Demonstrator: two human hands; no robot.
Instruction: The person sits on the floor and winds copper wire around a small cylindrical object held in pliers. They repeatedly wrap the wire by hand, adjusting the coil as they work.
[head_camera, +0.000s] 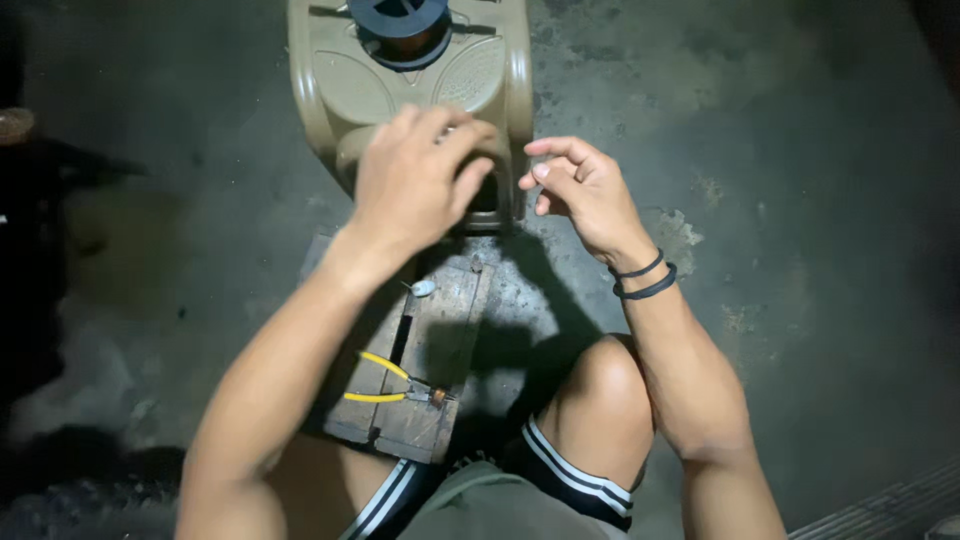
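Note:
My left hand (415, 180) reaches forward over the near edge of an olive plastic stool (340, 80), its fingers curled around something small and dark that I cannot make out. To its right, my right hand (585, 185) hovers beside the stool's edge with thumb and forefinger pinched close together; whether anything thin runs between them is too fine to tell. Two dark bands circle that wrist. A dark wire spool (405, 25) sits on the stool's top at the far end.
A worn wooden board (445, 335) lies on the concrete floor between my knees. Yellow-handled pliers (385, 385) rest on it, with a small pale object (423, 288) further up. Dark shapes stand at the far left.

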